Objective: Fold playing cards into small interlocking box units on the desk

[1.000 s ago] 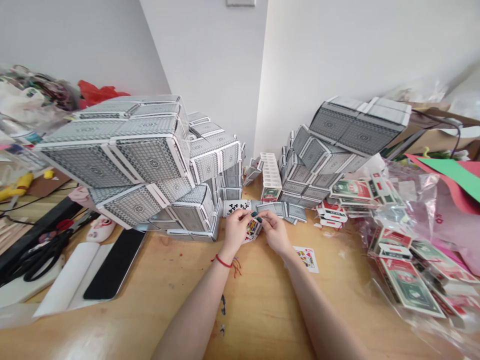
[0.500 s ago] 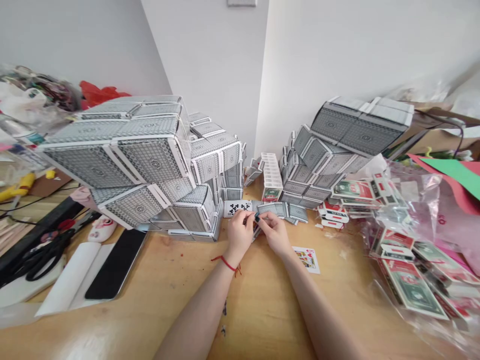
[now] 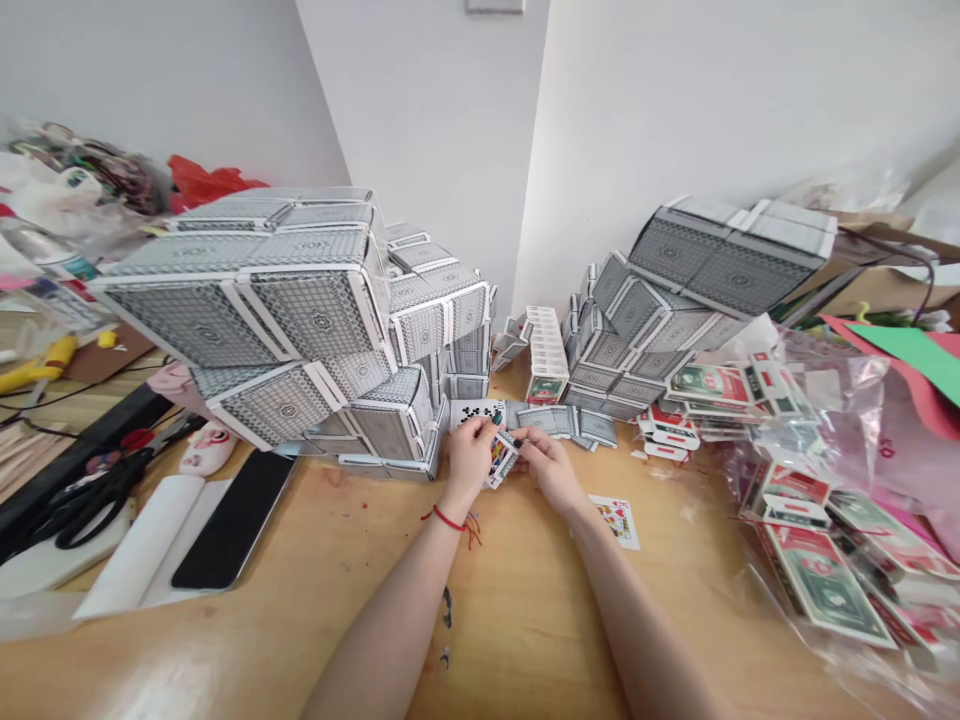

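My left hand, with a red string bracelet at the wrist, pinches a playing card that shows a picture face and a patterned edge. The fingertips of my right hand are closed on the card's right edge. Just behind my hands lies a clubs card, face up and partly covered by my left hand. Several grey-backed cards lie beside it, some of them bent. A king of hearts rests face up by my right forearm, which covers part of it.
Large stacked structures of grey-backed card boxes stand left and right. A row of card packs sits between them. Red and green card boxes in plastic lie right. A black phone, white roll and scissors lie left.
The card between my hands has turned so its picture face shows. My left hand has shifted slightly left, and the fingertips of both hands are farther apart.
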`<control>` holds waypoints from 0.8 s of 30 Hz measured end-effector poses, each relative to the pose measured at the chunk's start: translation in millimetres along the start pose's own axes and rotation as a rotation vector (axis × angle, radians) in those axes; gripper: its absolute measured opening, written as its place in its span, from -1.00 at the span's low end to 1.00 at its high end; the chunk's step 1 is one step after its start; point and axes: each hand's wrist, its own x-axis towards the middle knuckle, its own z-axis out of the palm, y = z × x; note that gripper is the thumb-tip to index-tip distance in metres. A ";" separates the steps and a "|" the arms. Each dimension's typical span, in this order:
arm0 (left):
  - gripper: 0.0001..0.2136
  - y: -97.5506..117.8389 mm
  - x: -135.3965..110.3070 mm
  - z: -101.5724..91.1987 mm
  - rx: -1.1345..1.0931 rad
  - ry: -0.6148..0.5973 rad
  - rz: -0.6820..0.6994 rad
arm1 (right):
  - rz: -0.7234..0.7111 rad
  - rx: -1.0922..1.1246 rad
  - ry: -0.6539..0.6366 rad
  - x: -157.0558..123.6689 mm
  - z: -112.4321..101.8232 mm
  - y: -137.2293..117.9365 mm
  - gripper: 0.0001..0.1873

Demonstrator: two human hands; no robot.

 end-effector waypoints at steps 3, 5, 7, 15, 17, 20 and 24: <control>-0.81 -0.6 2.8 0.4 -0.064 -0.034 -0.015 | -0.100 -0.081 0.092 2.2 1.2 3.3 -0.82; -0.80 -0.8 3.9 2.3 -0.132 -0.027 -0.028 | -0.144 -0.104 0.174 4.1 1.1 4.7 -0.79; -0.79 -1.2 4.5 4.9 -0.223 -0.022 -0.046 | -0.164 -0.074 0.260 6.0 -0.3 4.5 -0.76; -0.87 -9.1 4.5 7.1 -0.186 -0.104 -0.015 | -0.249 0.030 0.390 6.9 -5.8 -2.7 -0.74; -0.88 -9.3 4.2 6.0 -0.121 -0.125 -0.002 | -0.271 0.043 0.377 5.6 -5.4 -4.7 -0.65; -0.89 -7.8 3.1 5.5 -0.037 -0.177 0.044 | -0.285 -0.001 0.370 4.4 -6.0 -6.6 -0.59; -0.91 -6.8 1.2 7.7 0.003 -0.160 0.083 | -0.259 -0.137 0.504 5.5 -9.9 -3.4 -0.72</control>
